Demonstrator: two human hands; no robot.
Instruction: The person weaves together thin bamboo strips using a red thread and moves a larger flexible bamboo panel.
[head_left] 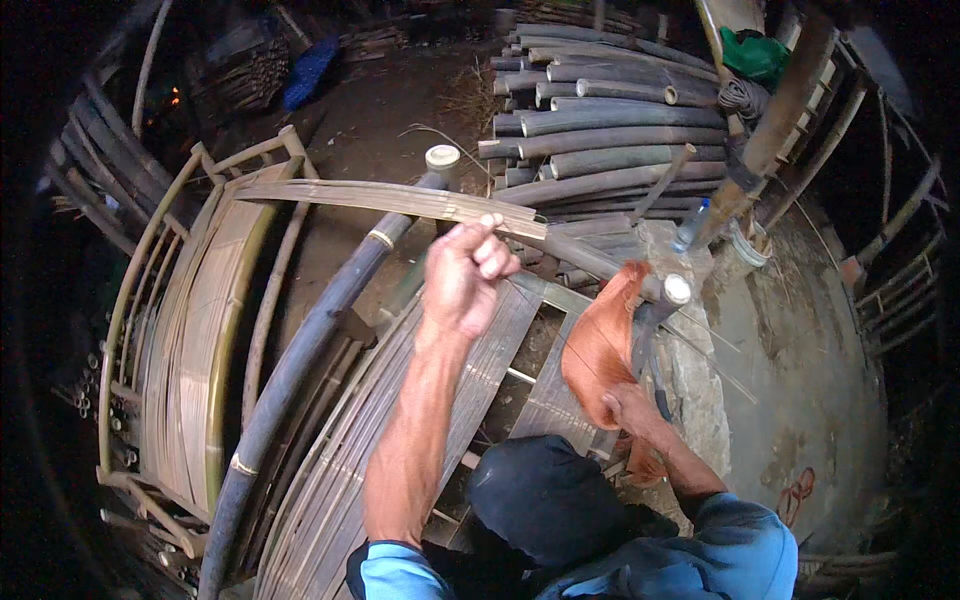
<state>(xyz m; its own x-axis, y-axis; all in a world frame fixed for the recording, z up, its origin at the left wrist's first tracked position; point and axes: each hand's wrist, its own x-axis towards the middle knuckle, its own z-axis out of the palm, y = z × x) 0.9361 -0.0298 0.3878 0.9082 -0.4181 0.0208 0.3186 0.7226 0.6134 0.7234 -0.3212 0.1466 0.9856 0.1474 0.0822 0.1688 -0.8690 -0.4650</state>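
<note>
My left hand (465,275) is raised over the bamboo seat frame, its fingers curled around the near end of a bundle of thin bamboo slats (390,200). The bundle reaches leftward to a bamboo bench. In my right hand (625,405) hangs an orange cloth (597,350), pinched at its lower part. Its upper end lies against a bamboo rail by the right post. Under my arms are the slatted panels (400,400) of the seat, with a gap between them. A thick dark bamboo pole (325,300) runs along their left side.
The bamboo bench (215,350) stands at left, with long slats on it. Stacked dark bamboo poles (620,135) fill the back. At right are a plastic bottle (690,228), a white bucket (748,245) and an upright post (775,130). My dark-clothed knee (545,500) is in front.
</note>
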